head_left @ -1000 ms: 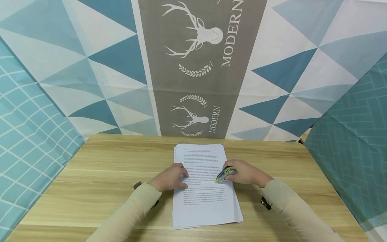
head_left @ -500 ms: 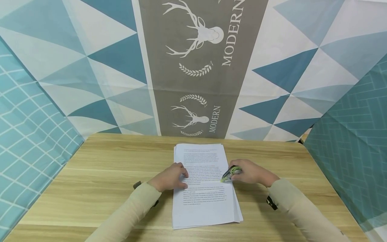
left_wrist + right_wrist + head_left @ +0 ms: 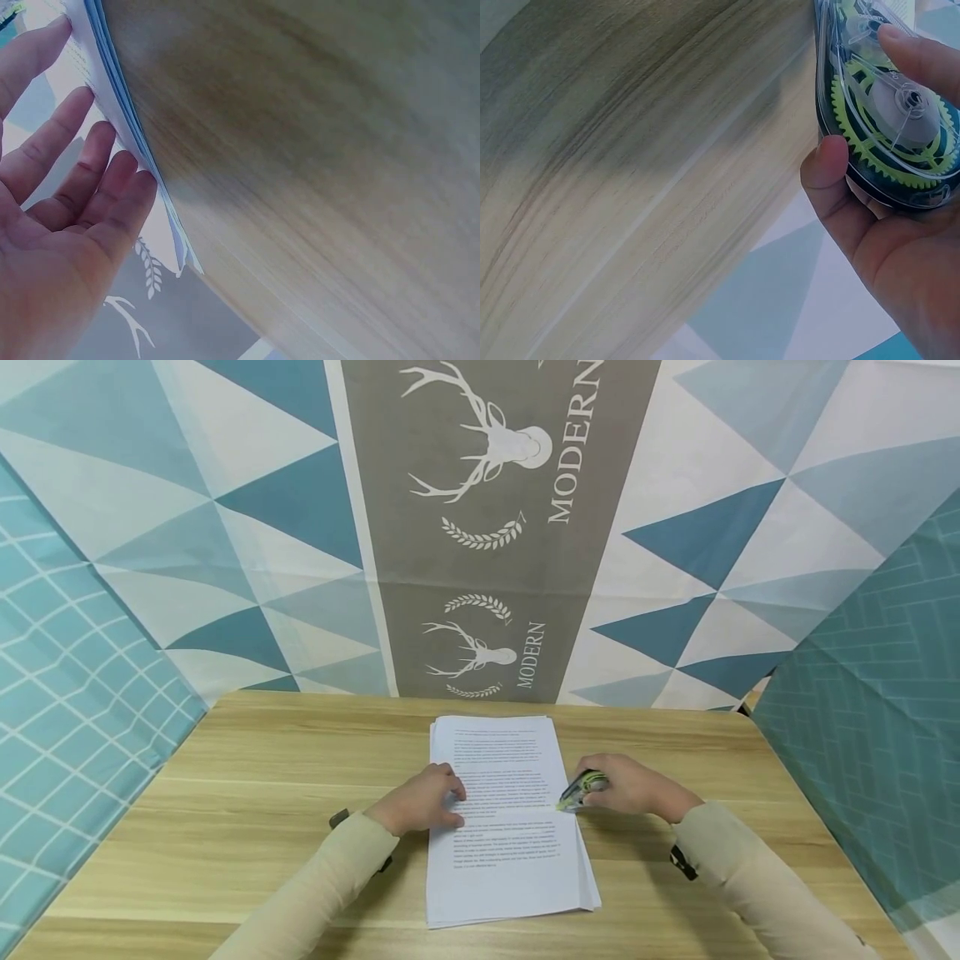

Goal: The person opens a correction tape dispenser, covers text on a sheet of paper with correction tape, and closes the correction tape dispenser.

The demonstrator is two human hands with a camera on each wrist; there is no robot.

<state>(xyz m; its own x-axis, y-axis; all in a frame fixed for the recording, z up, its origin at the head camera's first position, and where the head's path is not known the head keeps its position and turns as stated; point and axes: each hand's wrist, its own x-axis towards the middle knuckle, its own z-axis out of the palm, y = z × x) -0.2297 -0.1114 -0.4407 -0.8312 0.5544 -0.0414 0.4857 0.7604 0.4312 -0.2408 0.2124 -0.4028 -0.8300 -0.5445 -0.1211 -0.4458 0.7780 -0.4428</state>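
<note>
A stack of printed paper (image 3: 510,893) lies on the wooden table, with lines of text on its top sheet. My left hand (image 3: 420,800) rests on the stack's left edge. In the left wrist view, its fingertips (image 3: 142,184) touch the sheets with the fingers spread. My right hand (image 3: 630,789) grips a correction tape (image 3: 581,789) by the sheet's right edge, tip down at the end of a text line. The right wrist view shows its clear case and green toothed wheel (image 3: 900,127) between thumb and finger; the tip is outside that view.
The wooden table (image 3: 285,752) extends to both sides of the stack. Behind it hangs a patterned cloth (image 3: 480,560) with deer heads and triangles. Blue-green cloths stand at the left and right sides. Each wrist wears a dark strap.
My right hand has slid the correction tape rightward across the top sheet to its right edge. My left hand and the paper have stayed in place.
</note>
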